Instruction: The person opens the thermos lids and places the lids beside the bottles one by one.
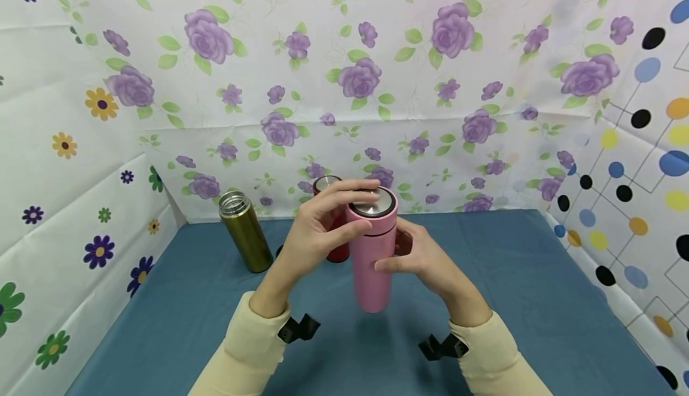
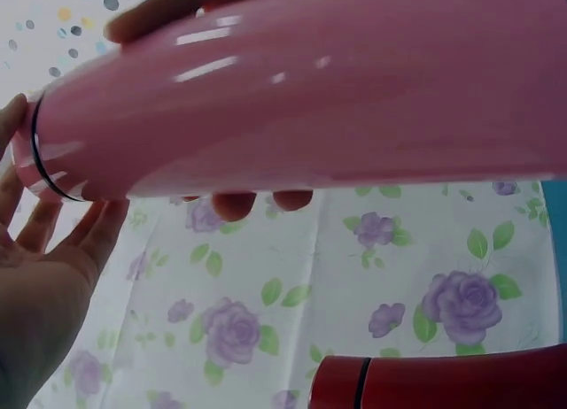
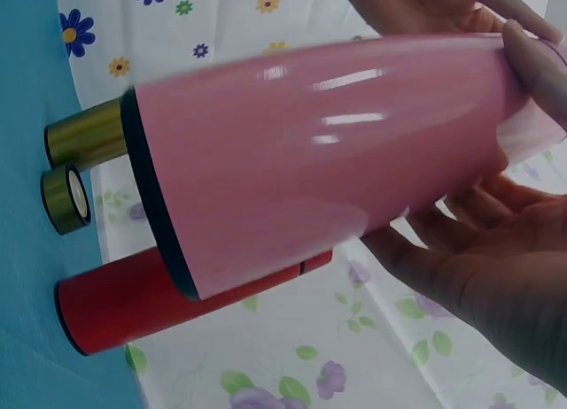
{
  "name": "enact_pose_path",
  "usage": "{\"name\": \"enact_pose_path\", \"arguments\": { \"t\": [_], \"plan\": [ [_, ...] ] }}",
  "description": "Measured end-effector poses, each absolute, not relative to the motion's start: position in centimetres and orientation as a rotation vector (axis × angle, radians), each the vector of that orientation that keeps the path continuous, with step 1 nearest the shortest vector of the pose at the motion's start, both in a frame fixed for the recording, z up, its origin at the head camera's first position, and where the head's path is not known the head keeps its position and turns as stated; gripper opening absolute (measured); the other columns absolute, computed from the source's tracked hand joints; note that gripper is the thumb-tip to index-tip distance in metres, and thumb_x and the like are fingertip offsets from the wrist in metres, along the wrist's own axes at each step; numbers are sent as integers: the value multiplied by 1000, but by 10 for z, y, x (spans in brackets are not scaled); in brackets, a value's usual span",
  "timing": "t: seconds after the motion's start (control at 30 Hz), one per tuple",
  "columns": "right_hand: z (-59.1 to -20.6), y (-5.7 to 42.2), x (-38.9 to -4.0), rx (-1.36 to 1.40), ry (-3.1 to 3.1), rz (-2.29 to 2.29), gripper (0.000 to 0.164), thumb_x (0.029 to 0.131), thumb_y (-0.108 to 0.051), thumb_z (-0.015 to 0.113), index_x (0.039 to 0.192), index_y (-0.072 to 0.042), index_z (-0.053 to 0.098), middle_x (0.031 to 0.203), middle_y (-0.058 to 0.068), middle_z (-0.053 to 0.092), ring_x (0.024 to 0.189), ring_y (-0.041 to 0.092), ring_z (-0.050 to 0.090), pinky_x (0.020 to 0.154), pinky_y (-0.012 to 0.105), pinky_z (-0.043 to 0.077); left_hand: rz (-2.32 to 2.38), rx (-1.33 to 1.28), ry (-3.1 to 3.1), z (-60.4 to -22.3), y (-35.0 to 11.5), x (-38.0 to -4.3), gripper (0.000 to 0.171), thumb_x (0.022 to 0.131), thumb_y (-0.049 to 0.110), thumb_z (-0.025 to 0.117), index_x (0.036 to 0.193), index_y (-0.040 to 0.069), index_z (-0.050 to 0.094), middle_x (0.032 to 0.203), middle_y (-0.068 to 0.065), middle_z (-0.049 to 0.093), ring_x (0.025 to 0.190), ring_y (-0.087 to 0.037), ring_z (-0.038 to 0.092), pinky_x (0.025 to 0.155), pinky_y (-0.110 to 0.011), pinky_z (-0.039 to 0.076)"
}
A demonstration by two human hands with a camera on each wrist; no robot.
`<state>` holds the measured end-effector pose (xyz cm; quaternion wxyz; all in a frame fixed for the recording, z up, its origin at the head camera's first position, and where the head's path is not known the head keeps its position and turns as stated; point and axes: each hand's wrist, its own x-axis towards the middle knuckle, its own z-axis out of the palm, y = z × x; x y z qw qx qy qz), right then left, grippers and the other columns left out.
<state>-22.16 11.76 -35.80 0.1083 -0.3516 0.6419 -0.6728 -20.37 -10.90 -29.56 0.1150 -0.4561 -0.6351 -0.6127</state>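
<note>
Pink btl (image 1: 371,288) approx. upright, apparently off tbl (image 1: 517,300); L hand (image 1: 312,228) pinching lid (image 1: 385,224), R hand (image 1: 430,258) gripping btl's side; rec. firm R grip, even lid pressure, btl plumb

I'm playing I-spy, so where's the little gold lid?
In the right wrist view, the gold lid is far left, on the blue tabletop, between the gold bottle and red bottle.

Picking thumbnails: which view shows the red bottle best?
Right wrist: the red bottle shows from base to top, partly covered by the pink bottle. In the head view, the left hand hides part; the left wrist view catches only one end.
</note>
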Motion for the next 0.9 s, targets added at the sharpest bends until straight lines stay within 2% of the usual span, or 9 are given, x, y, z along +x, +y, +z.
{"name": "enact_pose_path", "arguments": {
  "t": [0.33, 0.53, 0.73, 0.9],
  "plan": [
    [-358, 118, -222, -1065, 1863, -1959, 67, 92, -21, 79, 151, -8, 51, 135, 17, 63, 119, 38, 64, 95, 50, 57, -1817, -1362, -1838, -297, -108, -203, 45, 102, 27, 70, 127, -11, 66, 149, -17, 55, 137, -38, 50, 95, -43, 58],
    [-358, 117, -221, -1050, 1868, -1971, 67, 92, -20, 79, 152, -8, 50, 134, 18, 63, 117, 38, 65, 93, 50, 58, -1742, -1303, -1804, -299, -104, -204, 46, 100, 30, 72, 122, -10, 69, 143, -20, 58, 132, -37, 55, 94, -40, 58],
    [-358, 115, -219, -995, 1950, -1982, 67, 91, -18, 80, 152, -13, 51, 135, 15, 63, 116, 38, 65, 93, 49, 58, -1641, -1226, -1770, -299, -99, -205, 44, 97, 33, 75, 118, -6, 72, 138, -20, 61, 128, -35, 57, 96, -40, 58],
    [-358, 115, -219, -989, 1966, -1979, 67, 91, -18, 80, 152, -13, 51, 135, 15, 63, 116, 38, 65, 93, 49, 58, -1675, -1241, -1801, -299, -100, -205, 45, 97, 33, 75, 120, -5, 71, 141, -17, 57, 131, -35, 55, 98, -42, 56]
  ]
}}
